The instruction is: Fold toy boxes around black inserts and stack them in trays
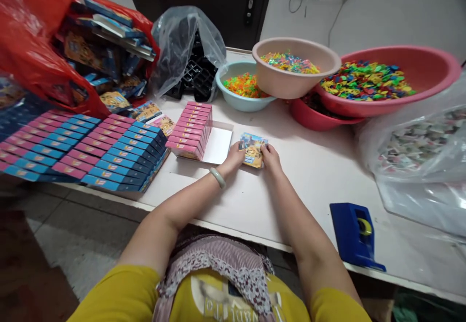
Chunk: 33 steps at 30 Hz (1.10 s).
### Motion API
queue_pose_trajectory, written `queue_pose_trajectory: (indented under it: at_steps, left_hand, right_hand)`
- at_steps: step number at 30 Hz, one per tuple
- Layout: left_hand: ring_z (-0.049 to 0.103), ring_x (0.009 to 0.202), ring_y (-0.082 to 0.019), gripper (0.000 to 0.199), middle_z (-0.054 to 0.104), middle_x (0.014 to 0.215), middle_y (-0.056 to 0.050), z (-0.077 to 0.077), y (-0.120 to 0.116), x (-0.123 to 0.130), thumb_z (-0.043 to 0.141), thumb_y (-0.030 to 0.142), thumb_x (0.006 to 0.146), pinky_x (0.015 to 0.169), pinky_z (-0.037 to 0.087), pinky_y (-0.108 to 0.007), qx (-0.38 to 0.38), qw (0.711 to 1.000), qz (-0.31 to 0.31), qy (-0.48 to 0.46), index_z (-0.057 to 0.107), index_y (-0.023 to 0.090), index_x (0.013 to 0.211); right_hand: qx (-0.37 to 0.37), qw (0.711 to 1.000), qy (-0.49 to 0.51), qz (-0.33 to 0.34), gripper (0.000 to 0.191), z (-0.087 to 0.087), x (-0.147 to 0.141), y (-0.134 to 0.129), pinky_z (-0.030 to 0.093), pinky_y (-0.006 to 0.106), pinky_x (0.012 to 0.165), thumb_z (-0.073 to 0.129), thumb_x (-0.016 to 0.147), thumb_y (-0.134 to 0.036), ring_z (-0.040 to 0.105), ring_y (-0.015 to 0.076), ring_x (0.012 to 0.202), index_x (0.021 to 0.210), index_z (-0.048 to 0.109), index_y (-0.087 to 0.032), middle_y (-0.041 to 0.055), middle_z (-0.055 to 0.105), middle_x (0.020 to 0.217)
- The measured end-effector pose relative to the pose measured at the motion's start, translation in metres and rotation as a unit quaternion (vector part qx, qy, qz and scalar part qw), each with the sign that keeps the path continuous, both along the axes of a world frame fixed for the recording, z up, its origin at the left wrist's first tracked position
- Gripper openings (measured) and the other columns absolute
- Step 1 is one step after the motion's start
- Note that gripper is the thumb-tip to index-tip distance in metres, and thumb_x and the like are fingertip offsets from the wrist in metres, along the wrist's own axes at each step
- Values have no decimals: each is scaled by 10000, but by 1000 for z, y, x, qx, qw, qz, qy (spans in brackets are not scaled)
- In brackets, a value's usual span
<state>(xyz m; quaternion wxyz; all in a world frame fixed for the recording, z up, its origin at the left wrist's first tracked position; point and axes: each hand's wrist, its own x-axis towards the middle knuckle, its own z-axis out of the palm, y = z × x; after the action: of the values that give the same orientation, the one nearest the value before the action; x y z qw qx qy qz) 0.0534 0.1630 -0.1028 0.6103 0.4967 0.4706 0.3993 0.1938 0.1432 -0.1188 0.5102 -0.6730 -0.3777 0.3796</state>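
Note:
Between my two hands is a small printed cardboard box (253, 150), blue and yellow on its upper face. My left hand (236, 155) grips its left edge, and a pale bangle circles that wrist. At the right edge, the fingers of my right hand (270, 158) are closed on the same box. Just left of my hands lies a white tray box (217, 142). Its left half holds a row of pink small boxes (190, 130), while the white bottom shows on the right.
Stacked pink and blue boxes (105, 152) and a red bag (32, 26) of boxes stand left. Behind are a clear bag (182, 26) of black trays and basins (298, 87) of colourful pieces. Right are a blue tape dispenser (351, 234) and a plastic bag (418, 152) of small packets.

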Motion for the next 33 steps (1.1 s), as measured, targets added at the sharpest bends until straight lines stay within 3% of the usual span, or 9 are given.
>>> queue_pose_trajectory:
  at_steps: [3, 6, 12, 17, 21, 24, 29, 31, 33]
  left_hand:
    - [546, 1221, -244, 626, 518, 1386, -155, -6, -23, -15, 596, 140, 777, 1021, 483, -397, 40, 999, 9, 6, 436, 177, 1381]
    - [449, 1337, -243, 779, 338, 1534, -163, -10, -52, -38, 546, 142, 811, 1079, 437, -425, 148, 987, -49, 31, 214, 231, 1510]
    - [325, 1424, -268, 742, 366, 1477, -139, -11, -82, -68, 466, 115, 832, 1201, 287, -514, 307, 933, -133, 132, 209, 248, 1515]
    - [333, 1418, -290, 826, 342, 1468, -170, -18, -81, -64, 426, 48, 790, 1188, 303, -566, 371, 901, -162, 154, 98, 239, 1524]
    - [372, 1398, -319, 849, 345, 1482, -223, -26, -79, -57, 426, 43, 803, 1164, 338, -581, 408, 878, -181, 172, 1, 176, 1527]
    - [365, 1415, -321, 896, 320, 1515, -225, -24, -78, -55, 434, 23, 791, 1146, 378, -552, 409, 871, -186, 198, -57, 177, 1525]
    - [455, 1354, -321, 705, 395, 1457, -258, -1, -85, -75, 513, 202, 917, 1040, 482, -471, 423, 858, -138, 258, 111, 111, 1489]
    - [587, 1176, -279, 474, 567, 1272, -213, 11, -96, -84, 499, 253, 951, 911, 530, -410, 486, 820, -158, 259, 345, 106, 1374]
    - [643, 933, -208, 253, 663, 1026, -120, 21, -110, -86, 498, 249, 960, 712, 514, -322, 575, 745, -238, 239, 508, 156, 1196]
  right_hand:
    - [55, 998, 22, 3, 686, 3, 2, -35, 497, 374, 962, 522, 792, -468, 587, 215, 1143, 1408, 387, -199, 119, 559, 1315]
    - [131, 990, 8, 51, 894, 7, 0, -79, 478, 372, 999, 603, 773, -424, 553, 208, 1209, 1528, 148, -277, 114, 435, 1425]
    - [145, 960, -194, 144, 798, 15, -16, -125, 508, 455, 967, 528, 880, -412, 534, 266, 1197, 1543, 115, -250, 159, 441, 1349]
    - [174, 857, -436, 212, 516, 47, -4, -122, 481, 523, 986, 479, 932, -368, 530, 313, 1182, 1427, 424, -234, 167, 512, 1272]
    - [134, 774, -546, 289, 504, 69, 4, -111, 532, 502, 843, 466, 921, -335, 599, 322, 1006, 1403, 472, -186, 172, 613, 1125]
    - [117, 741, -573, 330, 501, 74, 4, -102, 530, 491, 843, 463, 903, -313, 607, 328, 988, 1374, 476, -141, 182, 644, 1103]
    - [118, 755, -562, 318, 547, 95, 9, -83, 532, 484, 806, 433, 920, -336, 613, 322, 928, 1434, 410, -155, 175, 654, 1053]
    - [154, 784, -539, 267, 571, 107, 4, -70, 509, 507, 866, 441, 916, -348, 599, 330, 1007, 1462, 378, -194, 174, 630, 1136]
    - [184, 812, -499, 239, 596, 115, -10, -54, 480, 514, 931, 445, 913, -353, 574, 328, 1104, 1486, 337, -229, 164, 584, 1255]
